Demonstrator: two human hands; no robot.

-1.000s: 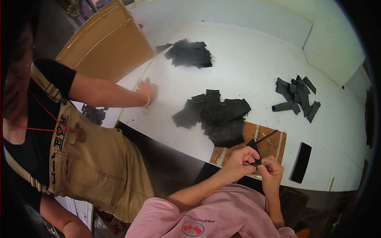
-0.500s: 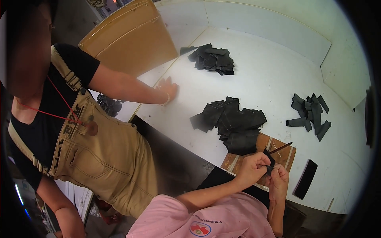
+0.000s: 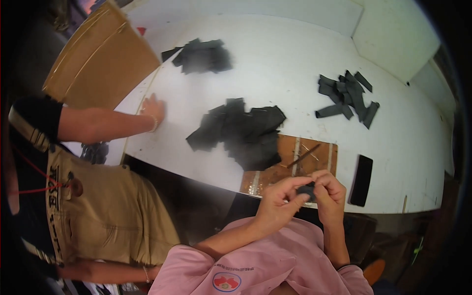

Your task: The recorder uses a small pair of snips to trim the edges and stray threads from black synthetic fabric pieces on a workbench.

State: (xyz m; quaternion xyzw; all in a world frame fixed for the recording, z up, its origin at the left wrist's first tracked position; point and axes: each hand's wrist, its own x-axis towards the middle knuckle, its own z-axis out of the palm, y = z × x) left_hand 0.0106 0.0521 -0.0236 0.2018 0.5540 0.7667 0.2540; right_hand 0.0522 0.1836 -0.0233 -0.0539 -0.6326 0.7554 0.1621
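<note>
Between my two hands, close to the table's front edge, is a small folded piece of black fabric (image 3: 307, 191). My left hand (image 3: 281, 197) pinches it with thumb and fingers from one side. Closed on its other side is my right hand (image 3: 330, 191), fingertips meeting the left ones. Just beyond lies a brown wooden board (image 3: 319, 160) with pale strips, and a thin dark tool (image 3: 303, 156), its kind unclear, rests on it. A heap of black fabric pieces (image 3: 246, 129) overlaps the board's left side.
Another black fabric pile (image 3: 204, 55) lies at the far left, and loose dark strips (image 3: 350, 93) at the right. A black phone (image 3: 361, 180) sits right of the board. At left, a person in tan overalls (image 3: 110, 216) leans a hand on the table beside a cardboard box (image 3: 110, 64).
The whole view has shifted, so the table's contents sit further left. My hands have drawn back from the board toward my body, still holding the black fabric piece.
</note>
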